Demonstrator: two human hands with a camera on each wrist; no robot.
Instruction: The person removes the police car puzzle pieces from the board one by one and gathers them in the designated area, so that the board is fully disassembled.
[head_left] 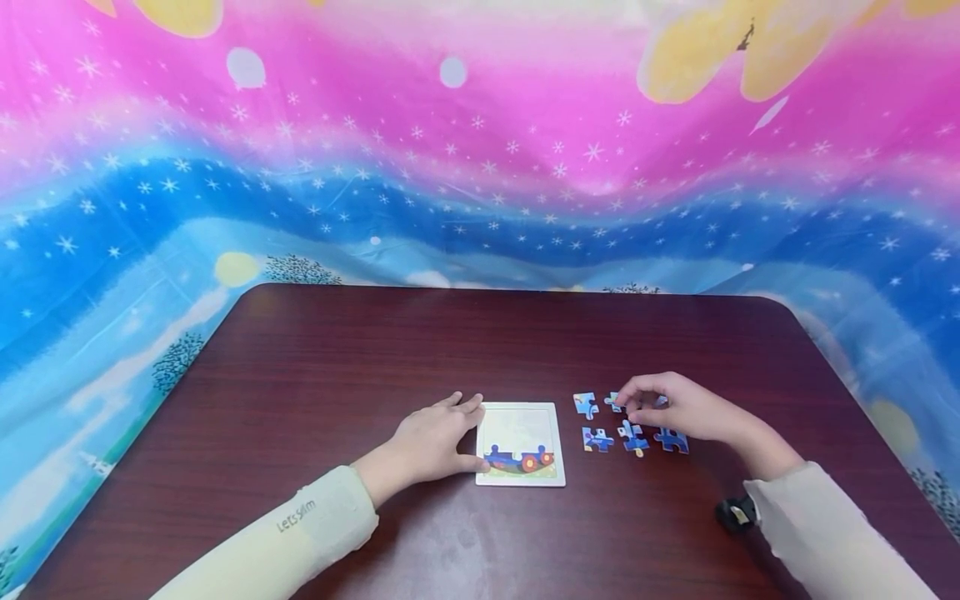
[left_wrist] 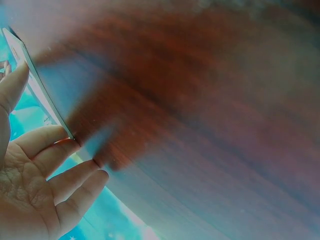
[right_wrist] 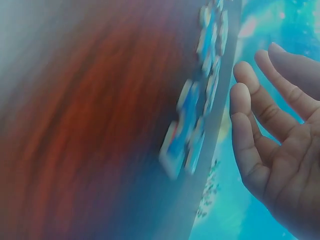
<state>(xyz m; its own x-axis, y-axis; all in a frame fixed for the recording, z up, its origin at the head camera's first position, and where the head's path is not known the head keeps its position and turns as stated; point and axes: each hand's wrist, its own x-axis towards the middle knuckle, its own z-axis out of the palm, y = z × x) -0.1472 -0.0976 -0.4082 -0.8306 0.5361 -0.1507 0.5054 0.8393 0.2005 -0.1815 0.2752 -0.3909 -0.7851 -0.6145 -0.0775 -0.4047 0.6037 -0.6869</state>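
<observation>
A white square puzzle tray (head_left: 521, 425) lies on the table, its lower part filled with joined pieces showing red wheels (head_left: 530, 463). My left hand (head_left: 431, 437) rests at its left side, thumb and fingertips touching the frame; the left wrist view shows this hand (left_wrist: 45, 185) with fingers extended against the tray edge (left_wrist: 45, 95). My right hand (head_left: 686, 406) hovers over several loose blue pieces (head_left: 597, 439) right of the tray, partly covering some. In the right wrist view its fingers (right_wrist: 241, 100) are slightly bent, apart from the pieces (right_wrist: 187, 115), with nothing visible between them.
The dark wooden table (head_left: 360, 350) has rounded far corners. Behind and beside it hangs a pink and blue cloth (head_left: 480, 167) with snowflakes. A black band (head_left: 737, 514) is at my right wrist, by the sleeve (head_left: 832, 525).
</observation>
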